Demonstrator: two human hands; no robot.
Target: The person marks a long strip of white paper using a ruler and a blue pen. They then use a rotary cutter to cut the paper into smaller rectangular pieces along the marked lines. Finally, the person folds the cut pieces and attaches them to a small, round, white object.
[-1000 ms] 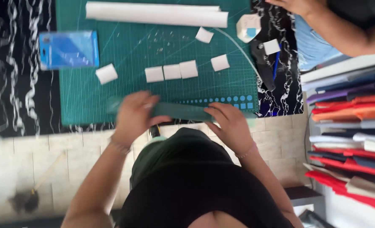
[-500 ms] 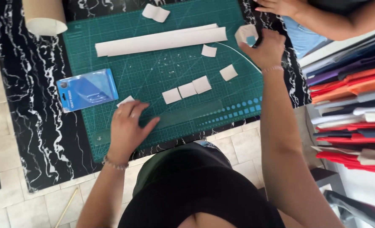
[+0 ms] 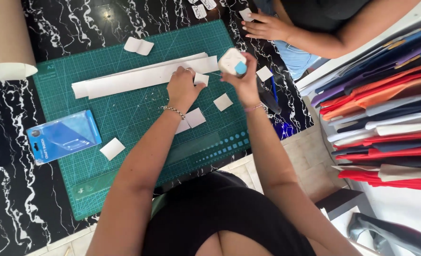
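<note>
— What is being held at the middle of the frame?

— A small white dispenser with a blue corner [image 3: 233,62] is being gripped in the right hand [image 3: 241,78], fingers closed around it, just above centre. It is being lifted clear of the mat, probably so its tip can be aimed at the paper beside it.

— And the other hand?

— A small white paper square [image 3: 201,78] is being pinned flat by the left hand [image 3: 182,90], fingers bent and pressing down, nothing being gripped. Holding it this way seems meant to stop it sliding.

— What is lying around them?

— Everything is being worked on a green cutting mat [image 3: 125,128]. Long white paper strips [image 3: 144,78] are lying across its upper part, touching the left hand. More white squares [image 3: 195,117] are scattered just below the hands. A blue packet [image 3: 63,136] is being kept at the left edge.

— Anything farther out?

— A cardboard tube [image 3: 6,42] is showing at upper left, stacked coloured sheets [image 3: 386,123] at right, and another person's hand [image 3: 266,27] is resting at the top.
</note>
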